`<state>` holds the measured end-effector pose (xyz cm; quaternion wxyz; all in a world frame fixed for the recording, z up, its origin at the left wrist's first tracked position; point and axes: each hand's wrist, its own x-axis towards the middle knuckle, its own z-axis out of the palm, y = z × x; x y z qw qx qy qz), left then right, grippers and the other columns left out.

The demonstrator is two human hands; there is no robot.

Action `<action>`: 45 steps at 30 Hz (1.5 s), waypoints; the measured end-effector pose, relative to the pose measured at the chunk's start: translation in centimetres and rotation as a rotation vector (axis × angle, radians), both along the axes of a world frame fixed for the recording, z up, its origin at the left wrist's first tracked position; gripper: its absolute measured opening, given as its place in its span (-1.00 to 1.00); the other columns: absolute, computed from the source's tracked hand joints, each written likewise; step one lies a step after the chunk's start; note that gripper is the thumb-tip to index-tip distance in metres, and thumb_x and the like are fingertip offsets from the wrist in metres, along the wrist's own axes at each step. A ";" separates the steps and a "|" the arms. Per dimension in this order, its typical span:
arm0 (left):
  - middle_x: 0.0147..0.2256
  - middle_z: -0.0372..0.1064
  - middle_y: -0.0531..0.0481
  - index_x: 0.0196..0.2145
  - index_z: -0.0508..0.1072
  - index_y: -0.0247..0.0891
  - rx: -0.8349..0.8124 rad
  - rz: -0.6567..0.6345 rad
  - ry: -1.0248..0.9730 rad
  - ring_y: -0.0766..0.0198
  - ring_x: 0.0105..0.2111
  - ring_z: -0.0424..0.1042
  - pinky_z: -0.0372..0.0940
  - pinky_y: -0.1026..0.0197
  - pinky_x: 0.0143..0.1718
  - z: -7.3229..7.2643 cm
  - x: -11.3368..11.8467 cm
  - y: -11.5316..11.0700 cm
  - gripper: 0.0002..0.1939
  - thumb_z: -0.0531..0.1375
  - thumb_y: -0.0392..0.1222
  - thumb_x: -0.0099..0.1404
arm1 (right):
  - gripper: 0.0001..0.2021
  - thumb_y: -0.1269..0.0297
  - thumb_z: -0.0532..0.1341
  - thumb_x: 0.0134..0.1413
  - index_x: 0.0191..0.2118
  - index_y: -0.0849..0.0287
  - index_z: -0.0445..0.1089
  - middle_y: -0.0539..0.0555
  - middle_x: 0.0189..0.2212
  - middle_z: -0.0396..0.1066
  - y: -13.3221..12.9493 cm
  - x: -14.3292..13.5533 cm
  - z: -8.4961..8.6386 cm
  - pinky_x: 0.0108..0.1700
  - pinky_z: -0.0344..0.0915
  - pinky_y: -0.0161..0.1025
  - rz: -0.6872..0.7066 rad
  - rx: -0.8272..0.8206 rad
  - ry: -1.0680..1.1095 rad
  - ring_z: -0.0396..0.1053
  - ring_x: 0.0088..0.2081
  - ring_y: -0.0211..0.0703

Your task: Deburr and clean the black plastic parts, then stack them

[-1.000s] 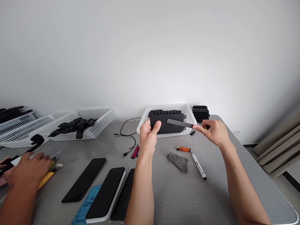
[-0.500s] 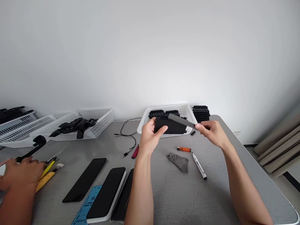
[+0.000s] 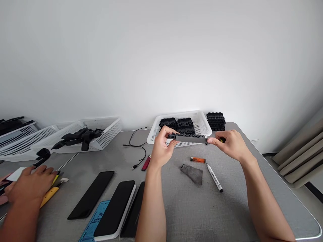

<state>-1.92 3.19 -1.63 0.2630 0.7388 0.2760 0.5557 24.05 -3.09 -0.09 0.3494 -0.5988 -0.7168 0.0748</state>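
Between the thumb and fingers of my left hand (image 3: 163, 148) is a black plastic part (image 3: 172, 136), tilted so that its toothed edge shows. My right hand (image 3: 231, 144) is closed around the end of a flat grey file (image 3: 191, 138); a bit of yellow shows at the fingers. The file lies along the near side of the plastic part, apparently against it. Behind them, a white basket (image 3: 152, 129) holds several similar black parts (image 3: 185, 126). Below my hands lie an orange lighter (image 3: 198, 160), a grey cloth (image 3: 191, 173) and a white marker (image 3: 214, 178).
A stack of black parts (image 3: 216, 121) stands right of the basket. Phone-like black slabs (image 3: 114, 208), a black cable (image 3: 143, 156) and a red object (image 3: 146, 163) lie left. A co-worker's hand (image 3: 32, 185) is by yellow-handled tools (image 3: 49, 195), near baskets (image 3: 108, 136) of black pieces.
My left hand has tipped the plastic part from its flat face to its edge. My right hand has brought the file level along it. The co-worker's hand moved slightly right.
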 end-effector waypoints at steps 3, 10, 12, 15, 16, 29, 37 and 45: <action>-0.34 0.34 0.03 -0.36 0.20 -0.16 0.055 -0.002 -0.044 0.23 -0.28 0.39 0.29 0.17 -0.23 0.0 0.0 -0.1 -0.72 0.29 -0.13 0.24 | -0.32 -0.40 0.05 0.12 -0.63 0.16 0.08 -0.08 -0.68 -0.05 0.1 0.4 0.0 -0.47 -0.15 -0.26 0.021 -0.048 0.024 -0.17 -0.54 -0.28; -0.38 0.32 0.07 -0.37 0.15 -0.15 0.067 0.016 -0.088 0.27 -0.33 0.38 0.29 0.19 -0.27 0.2 -0.3 -0.1 -0.68 0.30 -0.16 0.22 | -0.33 -0.40 0.08 0.10 -0.64 0.16 0.08 -0.08 -0.66 -0.04 0.3 1.3 0.0 -0.46 -0.15 -0.26 0.055 -0.073 0.072 -0.14 -0.53 -0.28; -0.37 0.33 0.05 -0.36 0.15 -0.15 0.072 -0.005 -0.063 0.26 -0.31 0.38 0.29 0.18 -0.26 0.1 -0.2 -0.1 -0.71 0.27 -0.18 0.24 | -0.32 -0.39 0.08 0.11 -0.64 0.16 0.07 -0.08 -0.66 -0.05 0.1 0.9 0.0 -0.46 -0.15 -0.26 0.056 -0.049 0.061 -0.16 -0.52 -0.28; -0.37 0.32 0.04 -0.36 0.17 -0.15 0.087 -0.009 -0.041 0.25 -0.29 0.38 0.29 0.18 -0.25 0.0 -0.2 -0.2 -0.75 0.25 -0.20 0.25 | -0.32 -0.39 0.06 0.12 -0.64 0.17 0.06 -0.08 -0.66 -0.06 0.0 0.3 0.0 -0.46 -0.16 -0.26 0.036 -0.026 0.041 -0.18 -0.52 -0.28; -0.38 0.31 0.05 -0.36 0.17 -0.15 0.089 0.000 -0.045 0.25 -0.29 0.37 0.28 0.18 -0.25 0.0 -0.2 -0.2 -0.74 0.25 -0.20 0.24 | -0.32 -0.39 0.05 0.12 -0.64 0.16 0.05 -0.08 -0.66 -0.07 0.1 0.3 0.0 -0.46 -0.16 -0.26 0.031 -0.030 0.041 -0.18 -0.52 -0.28; -0.38 0.30 0.05 -0.40 0.16 -0.16 -0.021 0.046 -0.087 0.23 -0.31 0.34 0.27 0.17 -0.24 0.4 -0.1 -0.6 -0.61 0.34 -0.02 0.16 | -0.36 -0.35 0.14 0.09 -0.65 0.16 0.16 -0.07 -0.66 0.00 0.4 1.8 -0.3 -0.49 -0.14 -0.27 0.089 -0.099 0.110 -0.11 -0.55 -0.30; -0.32 0.28 0.03 -0.36 0.18 -0.16 -0.155 0.008 -0.123 0.27 -0.31 0.31 0.23 0.24 -0.28 0.4 0.4 -0.2 -0.55 0.39 0.05 0.11 | -0.43 -0.26 0.09 0.22 -0.54 0.17 0.26 -0.08 -0.67 0.08 0.4 2.5 -0.4 -0.53 -0.08 -0.29 0.314 -0.122 0.568 -0.03 -0.60 -0.33; -0.37 0.23 0.08 -0.33 0.24 -0.17 -0.188 -0.003 -0.114 0.29 -0.36 0.27 0.19 0.26 -0.31 0.2 1.3 -0.5 -0.59 0.37 0.05 0.14 | -0.50 -0.22 0.30 0.02 -0.19 0.17 0.40 -0.15 -0.63 -0.02 0.9 -4.3 -1.2 -0.59 -0.13 -0.33 0.247 -0.083 0.906 -0.11 -0.61 -0.37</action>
